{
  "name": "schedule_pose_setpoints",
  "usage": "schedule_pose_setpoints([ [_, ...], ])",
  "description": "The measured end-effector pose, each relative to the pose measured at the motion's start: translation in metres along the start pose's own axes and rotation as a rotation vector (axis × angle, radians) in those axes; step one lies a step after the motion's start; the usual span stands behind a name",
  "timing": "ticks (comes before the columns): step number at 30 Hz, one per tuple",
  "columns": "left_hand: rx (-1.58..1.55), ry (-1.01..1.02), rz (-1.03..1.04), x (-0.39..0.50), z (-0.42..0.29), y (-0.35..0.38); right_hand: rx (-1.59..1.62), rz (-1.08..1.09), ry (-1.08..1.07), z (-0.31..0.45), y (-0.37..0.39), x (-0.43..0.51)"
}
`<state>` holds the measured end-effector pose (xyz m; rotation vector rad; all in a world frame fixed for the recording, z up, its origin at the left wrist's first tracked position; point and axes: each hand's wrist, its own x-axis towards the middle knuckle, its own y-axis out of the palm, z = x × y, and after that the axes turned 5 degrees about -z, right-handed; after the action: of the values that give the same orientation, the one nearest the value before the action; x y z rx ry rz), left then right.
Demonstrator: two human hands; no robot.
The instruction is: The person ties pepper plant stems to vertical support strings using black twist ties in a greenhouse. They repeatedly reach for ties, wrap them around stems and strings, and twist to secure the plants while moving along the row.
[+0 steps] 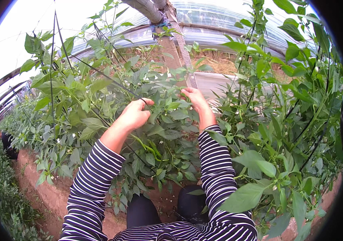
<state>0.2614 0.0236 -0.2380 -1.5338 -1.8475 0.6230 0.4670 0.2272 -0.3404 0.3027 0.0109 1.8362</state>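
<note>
In the head view, my left hand (134, 114) is closed around a black cord (108, 77) that slants down from the upper left and passes over its index finger. Opposite it, the fingertips of my right hand (196, 101) pinch at the upper foliage of a pepper plant (171, 116); leaves partly cover what lies between them. Several long green peppers (152, 147) hang below my left hand among the leaves. Both forearms reach forward in striped sleeves.
Taller pepper plants (280, 120) rise close on my right, with leaves overlapping my sleeve. More black cords (52, 66) run upward at left. A post (171, 54) stands behind the plants, before plastic sheeting (219, 36). A soil bed edge (38, 171) curves along the left.
</note>
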Motion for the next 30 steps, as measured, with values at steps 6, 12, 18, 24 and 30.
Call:
schedule_pose_setpoints([
  [6, -0.092, -0.008, 0.285, 0.016, 0.003, 0.009, 0.147, -0.118, -0.057, -0.026, -0.018, -0.009],
  [12, -0.105, -0.394, 0.334, 0.041, -0.017, 0.015, 0.256, -0.245, -0.032, -0.031, -0.012, -0.036],
  [18, -0.252, -0.574, 0.133, 0.065, -0.021, 0.035, 0.308, -0.218, -0.051, -0.039, -0.012, -0.046],
  [24, -0.375, -0.509, 0.173, 0.068, 0.002, 0.019, 0.325, -0.108, -0.110, -0.040, -0.006, -0.062],
  [30, -0.565, -0.449, 0.162, 0.053, -0.003, 0.012, 0.326, 0.187, -0.235, -0.011, 0.012, -0.103],
])
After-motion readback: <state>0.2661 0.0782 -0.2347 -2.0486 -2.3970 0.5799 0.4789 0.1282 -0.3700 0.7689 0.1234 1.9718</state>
